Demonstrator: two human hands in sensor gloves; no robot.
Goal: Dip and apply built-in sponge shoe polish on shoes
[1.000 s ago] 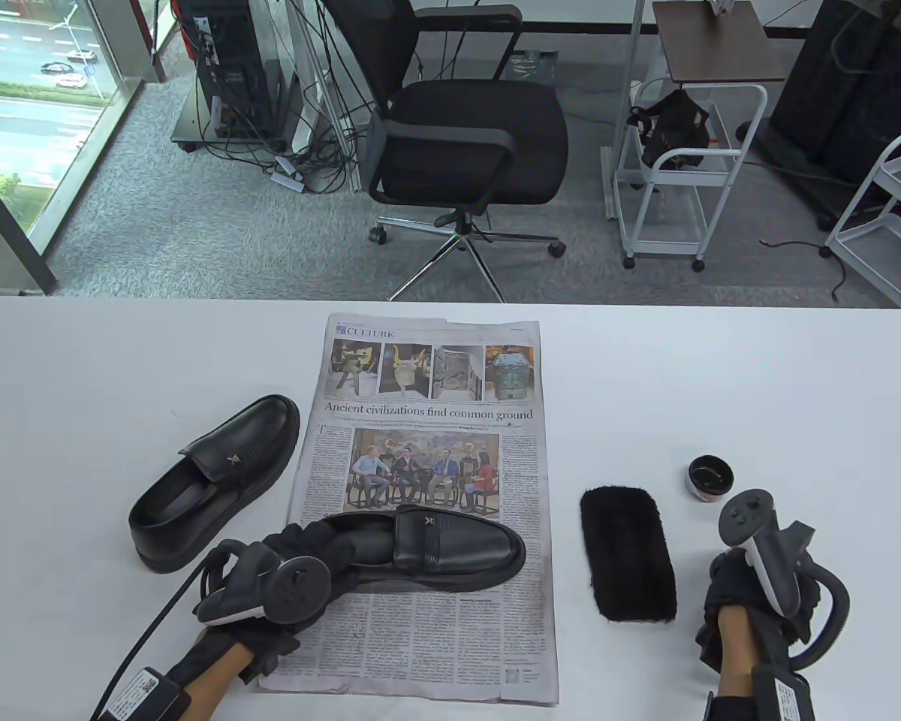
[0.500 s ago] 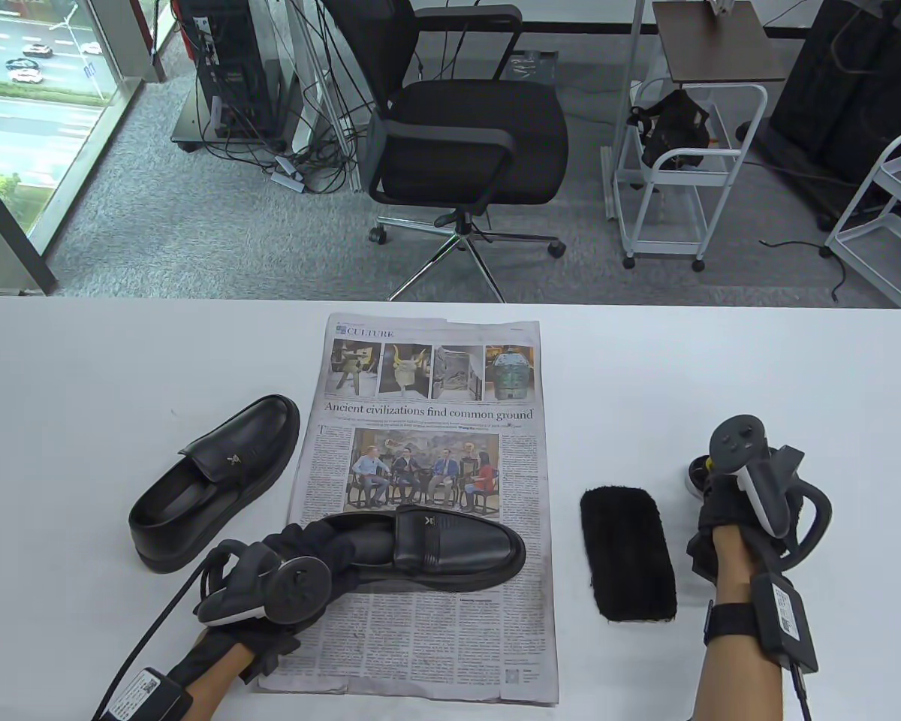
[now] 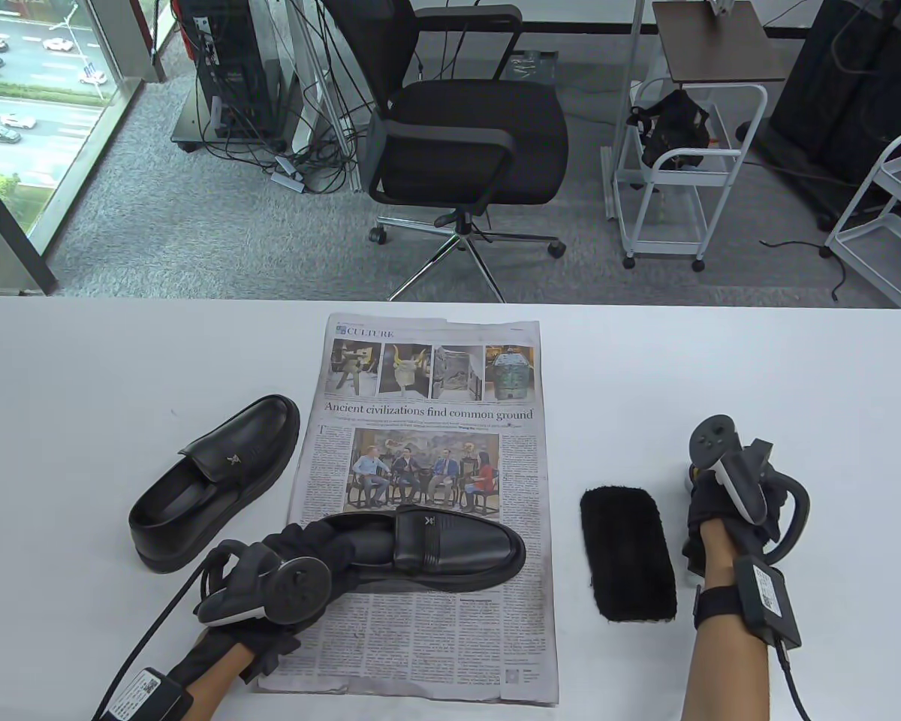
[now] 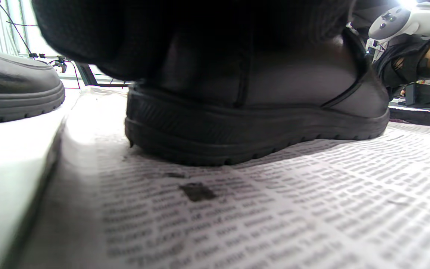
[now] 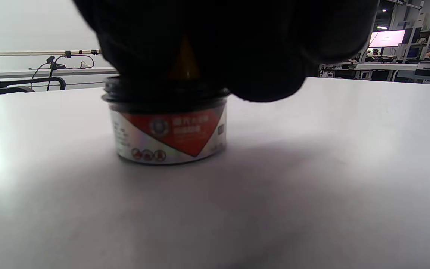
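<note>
Polish jar (image 5: pixel 168 130), red label: right wrist view only, under right hand (image 3: pixel 724 511), grasp unclear. Left hand (image 3: pixel 300 559) grips loafer (image 3: pixel 435 552); headline "Ancient civilizations find common ground".

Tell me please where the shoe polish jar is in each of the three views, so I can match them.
Table view: the shoe polish jar is almost fully hidden under the right hand, right of the black brush.
Left wrist view: the jar is not in it.
Right wrist view: the jar stands left of centre on the white table, gloved fingers over its open mouth.
Shared landmark: the white table.
</note>
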